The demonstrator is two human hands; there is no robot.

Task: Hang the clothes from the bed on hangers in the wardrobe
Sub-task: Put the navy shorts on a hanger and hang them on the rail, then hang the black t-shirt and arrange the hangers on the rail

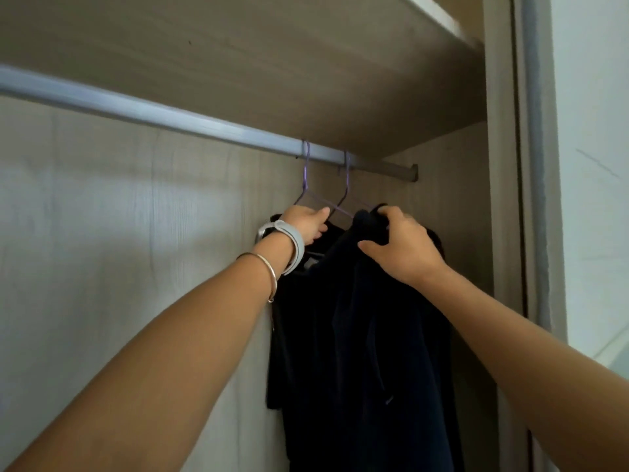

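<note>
Two purple wire hangers hook over the silver wardrobe rail (pixel 170 112) near its right end: the left hanger (pixel 305 178) and the right hanger (pixel 347 185). Dark navy clothes (pixel 357 335) hang from them, reaching down past the frame's bottom. My left hand (pixel 306 223) grips the shoulder of the left hanger and the dark cloth on it. My right hand (pixel 401 243) grips the top of the dark garment on the right hanger. The bed is out of view.
A wooden shelf (pixel 272 63) lies close above the rail. The pale wood back panel (pixel 119 233) stretches left, with bare rail in front of it. The wardrobe's right side wall and door frame (pixel 531 165) stand right next to the clothes.
</note>
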